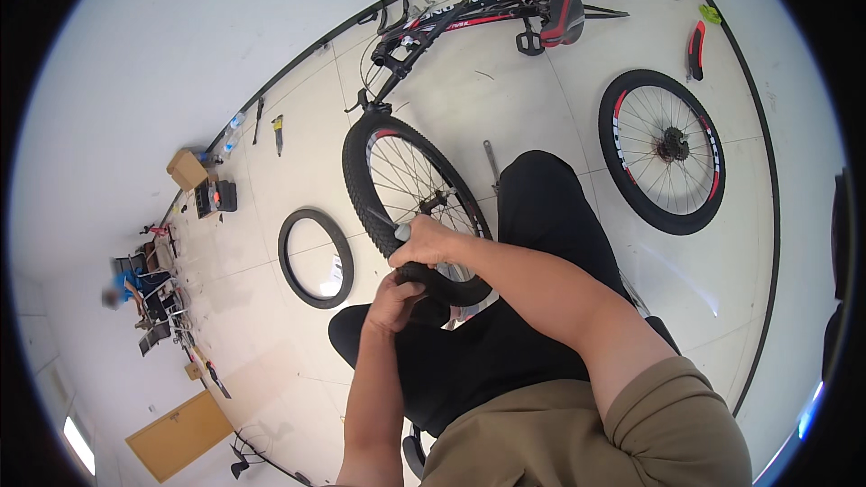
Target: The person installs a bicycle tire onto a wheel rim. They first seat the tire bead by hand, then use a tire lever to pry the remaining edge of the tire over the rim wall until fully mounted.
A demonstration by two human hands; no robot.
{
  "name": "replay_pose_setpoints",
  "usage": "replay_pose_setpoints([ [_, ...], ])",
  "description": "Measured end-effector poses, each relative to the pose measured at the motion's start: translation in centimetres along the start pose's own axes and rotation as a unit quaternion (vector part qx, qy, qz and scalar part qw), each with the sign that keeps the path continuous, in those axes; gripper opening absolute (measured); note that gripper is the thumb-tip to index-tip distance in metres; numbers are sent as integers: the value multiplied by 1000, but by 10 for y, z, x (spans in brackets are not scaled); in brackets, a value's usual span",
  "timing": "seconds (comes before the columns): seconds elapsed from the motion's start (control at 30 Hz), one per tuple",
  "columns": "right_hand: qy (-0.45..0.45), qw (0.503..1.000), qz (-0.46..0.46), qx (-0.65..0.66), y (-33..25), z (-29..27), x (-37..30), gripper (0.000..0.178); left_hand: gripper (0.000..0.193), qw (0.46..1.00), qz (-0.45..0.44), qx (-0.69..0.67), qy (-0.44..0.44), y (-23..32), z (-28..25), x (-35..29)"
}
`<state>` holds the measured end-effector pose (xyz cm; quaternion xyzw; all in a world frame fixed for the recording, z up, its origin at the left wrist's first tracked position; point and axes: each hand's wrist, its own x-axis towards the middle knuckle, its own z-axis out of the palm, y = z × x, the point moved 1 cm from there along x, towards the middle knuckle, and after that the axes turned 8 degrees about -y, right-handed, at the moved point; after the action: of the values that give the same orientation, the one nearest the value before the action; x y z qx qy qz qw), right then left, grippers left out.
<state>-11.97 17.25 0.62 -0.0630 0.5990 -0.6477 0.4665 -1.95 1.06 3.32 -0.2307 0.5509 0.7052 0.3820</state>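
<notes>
A bicycle wheel with a knobby black tyre [359, 182] stands tilted between my legs, its spokes and hub facing right. My left hand [391, 303] is wrapped round the lower part of the tyre, thumb on the tread. Just above it, my right hand [428, 242] is closed at the tyre's near left side. From that fist sticks a screwdriver-like tool with a pale grey handle [402, 232] and a thin shaft that lies against the tyre. Whether the tip goes under the tyre's edge cannot be made out.
A bicycle frame [469, 16] lies beyond the wheel. A second wheel with a cassette [672, 144] lies at right, a loose tyre [287, 257] at left. On the floor are a wrench [490, 160], a yellow-handled tool [279, 135] and a toolbox [216, 198]. Another person [126, 290] is far left.
</notes>
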Motion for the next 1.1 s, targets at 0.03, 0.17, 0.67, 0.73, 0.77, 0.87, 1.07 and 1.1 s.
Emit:
replay_pose_setpoints([
  [0.03,-7,1000,15,-15,-2,0,-7,42,46,1000,-14,3,28,2,-8,0],
  [0.17,14,996,23,-81,16,4,-4,47,39,978,40,-46,198,32,-19,10],
  [0.67,-122,980,96,-126,30,25,-18,39,73,970,15,-167,176,114,-48,68],
  [0.73,-139,978,104,-112,29,23,-19,38,71,969,5,-181,168,113,-50,71],
  [0.77,-148,978,106,-107,27,23,-19,38,70,968,-1,-190,165,112,-55,73],
  [0.87,-150,978,98,-109,26,23,-18,37,67,967,-8,-201,158,109,-66,80],
  [1.07,-141,977,78,-139,29,23,-14,43,64,970,12,-192,148,103,-69,85],
  [1.1,-135,977,74,-145,30,24,-14,44,63,972,18,-186,144,101,-73,84],
])
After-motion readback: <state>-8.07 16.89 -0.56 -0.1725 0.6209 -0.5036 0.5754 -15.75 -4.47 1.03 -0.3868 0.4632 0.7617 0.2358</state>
